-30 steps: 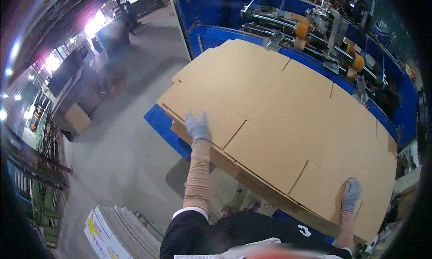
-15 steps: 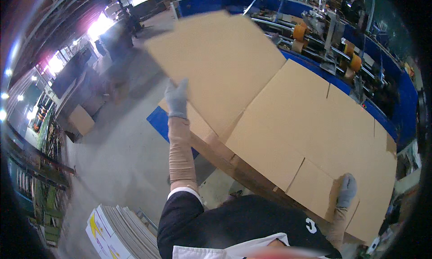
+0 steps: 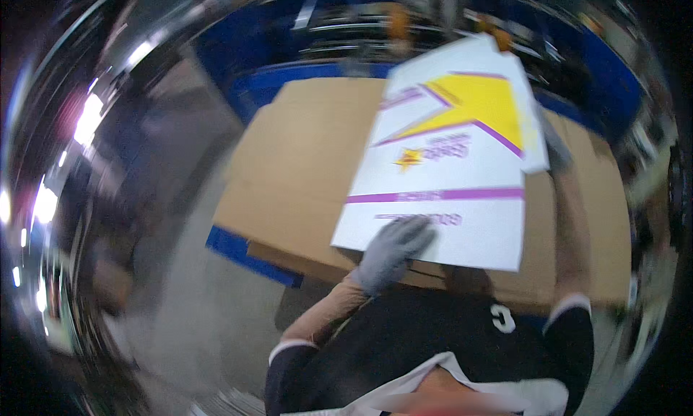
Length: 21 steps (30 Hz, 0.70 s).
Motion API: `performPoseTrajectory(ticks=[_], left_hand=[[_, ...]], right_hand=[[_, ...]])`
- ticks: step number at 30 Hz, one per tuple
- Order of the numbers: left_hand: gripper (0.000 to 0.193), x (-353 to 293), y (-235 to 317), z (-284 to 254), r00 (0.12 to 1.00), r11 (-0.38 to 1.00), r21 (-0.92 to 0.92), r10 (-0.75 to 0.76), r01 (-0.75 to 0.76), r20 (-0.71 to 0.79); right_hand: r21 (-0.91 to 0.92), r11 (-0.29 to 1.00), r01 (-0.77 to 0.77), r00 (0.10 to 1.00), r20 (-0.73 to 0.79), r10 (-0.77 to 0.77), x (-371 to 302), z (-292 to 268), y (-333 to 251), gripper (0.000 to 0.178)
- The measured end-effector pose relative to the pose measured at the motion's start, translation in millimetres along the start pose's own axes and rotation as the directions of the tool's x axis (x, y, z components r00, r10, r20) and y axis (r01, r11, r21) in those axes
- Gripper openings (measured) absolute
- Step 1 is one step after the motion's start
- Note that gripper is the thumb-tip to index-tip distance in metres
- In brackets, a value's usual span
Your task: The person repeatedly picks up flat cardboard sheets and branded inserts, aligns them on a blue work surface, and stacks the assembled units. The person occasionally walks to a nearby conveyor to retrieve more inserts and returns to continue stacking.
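The carton sheet [image 3: 447, 172] now shows a printed white panel, face up, at mid-bench. Half a second ago only plain brown faces were up, with the left hand raising the left section; the panel appears to have been folded over, so the fold looks at least partly made. The head view has also swung.

Condition: white ground, large yellow star edged in purple, smaller star, purple band; lettering blurred. The panel stands slightly askew. Its near edge appears raised off the brown beneath; a second white layer shows along its right edge. No tear is visible, though blur limits inspection.

Left hand [image 3: 393, 256], grey-gloved: fingers extended and laid on the panel's near edge, not closed. Right hand [image 3: 557, 147]: at the panel's right edge, partly hidden; whether its fingers grip cannot be told.

Outward: brown cardboard [image 3: 299, 152] lies under and left of the panel, on the blue bench [image 3: 245, 257]. Beyond stands a blue machine [image 3: 238, 58] with orange rollers [image 3: 398, 27], blurred.
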<state>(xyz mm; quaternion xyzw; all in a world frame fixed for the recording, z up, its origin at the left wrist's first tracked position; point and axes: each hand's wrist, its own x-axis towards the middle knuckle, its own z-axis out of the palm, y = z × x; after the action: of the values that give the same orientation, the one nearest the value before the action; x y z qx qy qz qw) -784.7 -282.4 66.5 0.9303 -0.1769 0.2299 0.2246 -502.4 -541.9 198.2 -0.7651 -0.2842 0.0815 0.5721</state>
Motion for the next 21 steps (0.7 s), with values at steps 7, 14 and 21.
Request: performPoseTrajectory(ticks=[7,14,21], left_hand=[[0.037,15,16,-13,0.991,0.999,-0.010,-0.042,0.041,-0.126],[0.042,14,4,-25,0.970,0.968,0.234,-0.027,0.085,-0.243],[0.022,3,-88,-119,0.781,0.878,0.343,-0.054,0.333,-0.622]], right_hand=[[0.436,0.887,0.152,0.932,-0.361,0.018,40,26,128,0.038],[0.700,0.714,0.009,0.985,-0.131,0.116,-90,-9,181,0.036],[0.066,0.708,-0.703,-0.035,-0.998,0.057,-387,-117,257,0.052]])
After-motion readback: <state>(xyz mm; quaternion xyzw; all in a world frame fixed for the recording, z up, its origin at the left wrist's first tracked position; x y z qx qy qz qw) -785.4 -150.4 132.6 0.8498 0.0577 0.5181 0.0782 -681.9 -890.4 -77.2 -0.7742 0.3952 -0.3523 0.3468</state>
